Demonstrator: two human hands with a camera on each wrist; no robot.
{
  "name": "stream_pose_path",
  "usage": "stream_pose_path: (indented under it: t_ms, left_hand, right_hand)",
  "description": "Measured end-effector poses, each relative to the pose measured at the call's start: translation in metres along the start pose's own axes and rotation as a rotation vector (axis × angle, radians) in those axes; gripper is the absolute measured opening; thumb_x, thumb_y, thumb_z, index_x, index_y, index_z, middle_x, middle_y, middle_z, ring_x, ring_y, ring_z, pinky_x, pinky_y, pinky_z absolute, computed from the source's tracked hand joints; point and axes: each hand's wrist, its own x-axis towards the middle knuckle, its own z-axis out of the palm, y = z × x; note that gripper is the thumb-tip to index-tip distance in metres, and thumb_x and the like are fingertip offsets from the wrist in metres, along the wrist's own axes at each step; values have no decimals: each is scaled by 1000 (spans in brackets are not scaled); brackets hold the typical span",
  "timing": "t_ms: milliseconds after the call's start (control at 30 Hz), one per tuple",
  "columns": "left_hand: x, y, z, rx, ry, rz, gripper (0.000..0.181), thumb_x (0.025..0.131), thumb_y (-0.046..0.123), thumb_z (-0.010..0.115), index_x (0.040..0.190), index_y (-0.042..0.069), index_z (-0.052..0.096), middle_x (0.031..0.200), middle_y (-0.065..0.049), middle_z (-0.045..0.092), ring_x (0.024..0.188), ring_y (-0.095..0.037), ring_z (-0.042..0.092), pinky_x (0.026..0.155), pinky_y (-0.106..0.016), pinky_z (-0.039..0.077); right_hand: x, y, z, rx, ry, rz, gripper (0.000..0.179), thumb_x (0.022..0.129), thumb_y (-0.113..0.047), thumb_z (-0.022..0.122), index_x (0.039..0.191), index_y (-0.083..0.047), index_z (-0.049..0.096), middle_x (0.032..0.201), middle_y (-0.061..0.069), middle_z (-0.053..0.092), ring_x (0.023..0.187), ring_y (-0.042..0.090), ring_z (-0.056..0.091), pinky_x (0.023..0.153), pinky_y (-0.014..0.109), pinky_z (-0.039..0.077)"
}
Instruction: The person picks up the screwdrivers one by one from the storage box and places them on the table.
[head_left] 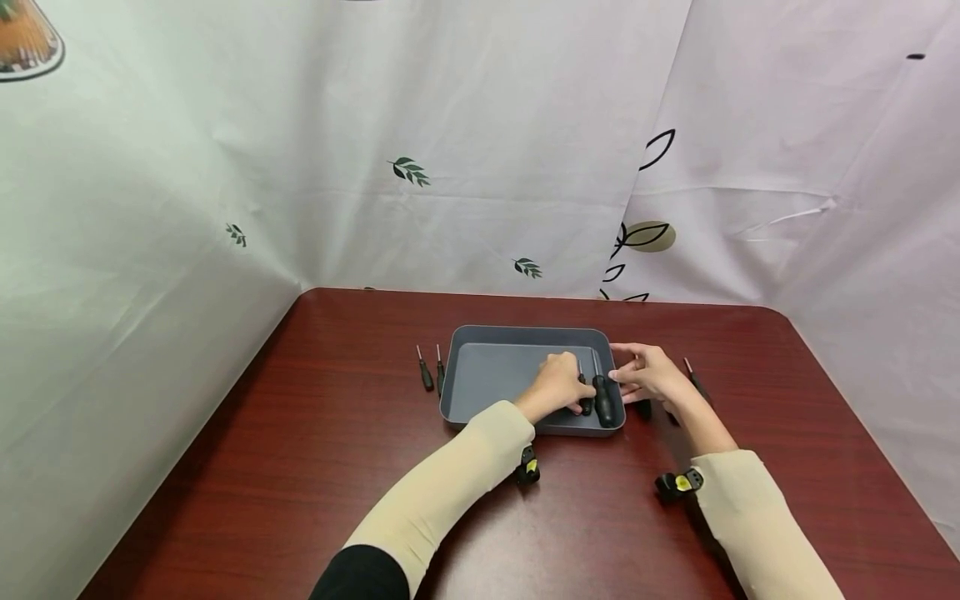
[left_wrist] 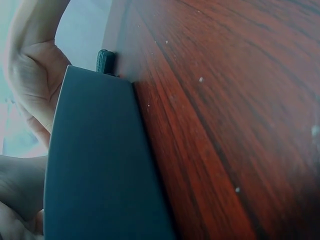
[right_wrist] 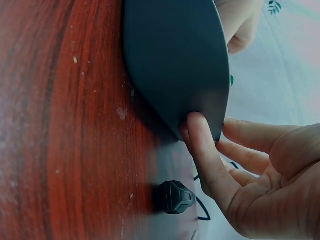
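1. White cloth (head_left: 480, 100) hangs around the far side and both flanks, carrying leaf prints (head_left: 409, 171).
2. Reddish-brown wood-grain table (head_left: 300, 467) fills the lower area, its far corners rounded; pale specks dot its surface in the wrist views.
3. Cream sleeves cover both forearms: the left sleeve (head_left: 450, 471) meets black fabric farther up, and the right sleeve (head_left: 757, 525) comes in from the lower right.
4. Grey tray (head_left: 517, 335), shallow with rounded corners, sits on the far half of the table.
5. Left hand (head_left: 557, 385) reaches over the tray's near edge, fingers curled and pinching the handle of a smaller screwdriver (head_left: 586, 407) inside.
6. Right hand (head_left: 651, 372) is at the tray's right end, digits spread apart; one fingertip lies on the outer wall and others touch the rim.
7. Large screwdriver (head_left: 603, 404) lies inside along the tray's right wall, black handle toward the person, shaft pointing away.
8. That smaller screwdriver lies just left of it, likewise in the tray's right part, partly covered by the fingers.
9. Two slim screwdrivers (head_left: 426, 375) lie left of the tray, the nearer one right beside its wall.
10. Dark tool handles (head_left: 643, 409) show right of the tray, partly hidden by the right hand and forearm.
11. Black wrist units (head_left: 679, 485) with yellow marks sit at both cuffs.
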Motion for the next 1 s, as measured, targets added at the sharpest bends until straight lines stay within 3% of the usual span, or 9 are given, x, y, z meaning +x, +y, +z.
stream_pose_path:
  t_ms: [433, 567, 667, 800, 900, 1000]
  left_hand:
    - [-1, -1, -4, 37, 9, 41, 32, 85, 21, 82, 68, 7, 59, 57, -3, 60, 41, -8, 61, 51, -15, 50]
    - [-1, -3, -5, 30, -1, 56, 28, 85, 19, 82, 72, 5, 61, 59, -3, 61, 40, -8, 61, 63, -16, 54]
    - [0, -5, -7, 40, 1, 72, 25, 85, 20, 82, 77, 4, 64, 61, -1, 61, 40, -7, 60, 85, -22, 54]
    - [0, -6, -9, 50, 2, 87, 24, 85, 21, 82, 88, 1, 69, 62, 1, 63, 40, -6, 60, 107, -31, 42]
    - [-1, -8, -11, 22, -10, 87, 23, 84, 20, 82, 88, 0, 70, 59, 1, 63, 40, -6, 60, 105, -30, 44]
    - [0, -9, -12, -10, -29, 83, 25, 85, 19, 82, 72, 3, 67, 50, 1, 59, 40, -7, 60, 88, -22, 53]
  right_hand:
    - [0, -1, 1, 1, 0, -3, 65, 96, 5, 61, 151, 11, 27, 88, 13, 72, 65, 19, 70, 66, 41, 63]
    - [0, -1, 1, 0, 0, 0, 65, 96, 5, 61, 151, 11, 27, 89, 14, 72, 65, 19, 70, 66, 41, 63]
    - [0, 0, 1, 1, 1, -3, 65, 96, 5, 61, 151, 11, 27, 89, 14, 72, 65, 19, 70, 66, 41, 63]
    - [0, 0, 1, 1, 3, -9, 65, 96, 5, 61, 151, 12, 27, 89, 14, 72, 65, 19, 70, 65, 40, 63]
    - [0, 0, 1, 0, 5, -10, 65, 96, 5, 60, 151, 12, 27, 89, 14, 72, 65, 19, 70, 65, 40, 63]
    - [0, 0, 1, -1, 4, -10, 64, 96, 5, 60, 151, 12, 27, 89, 15, 72, 65, 19, 70, 64, 40, 63]
